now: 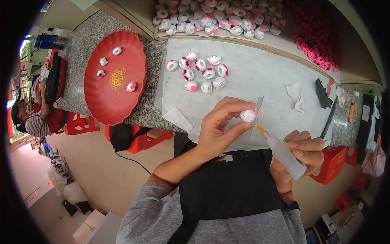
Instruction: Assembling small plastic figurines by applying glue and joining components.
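Observation:
Between thumb and fingers, my left hand pinches a small rounded white piece with a pink mark. My right hand is wrapped around a translucent white squeeze bottle. The bottle's orange needle tip points up at the lower edge of the white piece; whether the two touch, I cannot tell. A loose group of similar white pieces with pink and black parts lies on the white sheet beyond my left hand.
On the left stands a red scalloped tray with several white pieces inside. More white pieces and a pile of pink parts fill the shelf behind. Crumpled tissue and a black cloth lie right. Another person sits far left.

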A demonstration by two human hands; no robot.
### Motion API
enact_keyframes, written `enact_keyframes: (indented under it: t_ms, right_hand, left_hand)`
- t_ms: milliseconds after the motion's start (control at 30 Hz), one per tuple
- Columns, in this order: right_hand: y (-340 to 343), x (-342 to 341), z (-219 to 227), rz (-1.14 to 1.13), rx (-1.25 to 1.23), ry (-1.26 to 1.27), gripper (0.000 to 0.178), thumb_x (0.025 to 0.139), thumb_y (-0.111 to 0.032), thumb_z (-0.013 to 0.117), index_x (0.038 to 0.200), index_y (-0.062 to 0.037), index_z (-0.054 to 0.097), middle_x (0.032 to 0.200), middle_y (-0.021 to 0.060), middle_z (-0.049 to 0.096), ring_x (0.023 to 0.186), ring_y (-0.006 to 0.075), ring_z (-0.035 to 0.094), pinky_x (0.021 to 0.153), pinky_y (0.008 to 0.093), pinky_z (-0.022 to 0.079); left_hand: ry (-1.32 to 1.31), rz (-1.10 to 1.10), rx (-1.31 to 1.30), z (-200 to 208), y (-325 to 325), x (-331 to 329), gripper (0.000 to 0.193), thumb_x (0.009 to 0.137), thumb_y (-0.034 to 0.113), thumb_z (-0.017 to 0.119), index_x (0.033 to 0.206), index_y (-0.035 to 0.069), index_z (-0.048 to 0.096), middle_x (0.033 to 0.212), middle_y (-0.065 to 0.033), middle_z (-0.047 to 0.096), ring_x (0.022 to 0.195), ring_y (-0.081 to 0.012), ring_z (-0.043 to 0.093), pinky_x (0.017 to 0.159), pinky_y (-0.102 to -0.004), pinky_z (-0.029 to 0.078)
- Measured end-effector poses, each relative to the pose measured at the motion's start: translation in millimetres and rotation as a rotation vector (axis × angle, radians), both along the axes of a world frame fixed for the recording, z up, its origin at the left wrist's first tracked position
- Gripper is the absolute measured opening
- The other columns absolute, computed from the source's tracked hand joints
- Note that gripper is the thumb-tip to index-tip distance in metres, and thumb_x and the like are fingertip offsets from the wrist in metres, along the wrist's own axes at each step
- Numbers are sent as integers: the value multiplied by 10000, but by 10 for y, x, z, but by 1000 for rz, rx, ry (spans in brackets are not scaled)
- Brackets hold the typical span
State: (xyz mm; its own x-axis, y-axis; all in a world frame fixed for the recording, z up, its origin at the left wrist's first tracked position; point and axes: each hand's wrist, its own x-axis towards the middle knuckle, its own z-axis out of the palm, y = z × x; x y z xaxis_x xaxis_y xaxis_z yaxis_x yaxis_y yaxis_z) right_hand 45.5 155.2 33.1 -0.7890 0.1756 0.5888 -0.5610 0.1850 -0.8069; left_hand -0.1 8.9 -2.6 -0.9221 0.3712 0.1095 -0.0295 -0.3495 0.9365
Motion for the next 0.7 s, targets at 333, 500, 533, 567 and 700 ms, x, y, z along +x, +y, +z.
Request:
enact_keyframes:
  t_ms: [333, 500, 533, 567, 700]
  right_hand:
    - [295, -150, -19, -26, 2, -106, 328, 617, -78, 659, 760, -56, 364, 764, 92, 415, 554, 124, 426, 487, 232, 396]
    - [695, -594, -43, -76, -102, -350, 228, 644, 22, 554, 792, -28, 388, 800, 103, 436, 614, 142, 496, 505, 230, 428]
    - [811, -734, -99, -45, -36, -396, 222, 651, 26, 544, 812, -30, 402, 802, 86, 450, 626, 132, 497, 500, 226, 424]
    - [890, -894, -183, 4, 26, -444, 220, 657, 31, 534, 832, -33, 416, 804, 69, 463, 639, 121, 499, 496, 222, 420]
    - [1113, -1293, -228, -396, 695, -302, 179, 688, -47, 550, 850, -35, 473, 720, 86, 512, 685, 218, 526, 575, 301, 418]
  left_hand:
    - [-135, 171, 78, -21, -58, -40, 325, 678, -81, 523, 987, -13, 448, 1001, -130, 487, 874, -159, 495, 770, -273, 402]
    - [-124, 231, 124, 38, -112, -139, 323, 690, -33, 547, 997, -5, 447, 989, -130, 497, 842, -167, 512, 763, -304, 414]
    - [-112, 225, 130, 29, -108, -156, 323, 690, -33, 547, 997, -5, 447, 989, -130, 497, 842, -167, 512, 763, -304, 414]
    - [-108, 239, 115, 11, -128, -156, 326, 691, -29, 551, 999, -5, 447, 985, -127, 500, 838, -167, 513, 762, -303, 414]
    - [-123, 228, 121, 91, -129, -127, 328, 689, -27, 554, 999, -6, 450, 978, -116, 505, 837, -167, 513, 762, -303, 415]
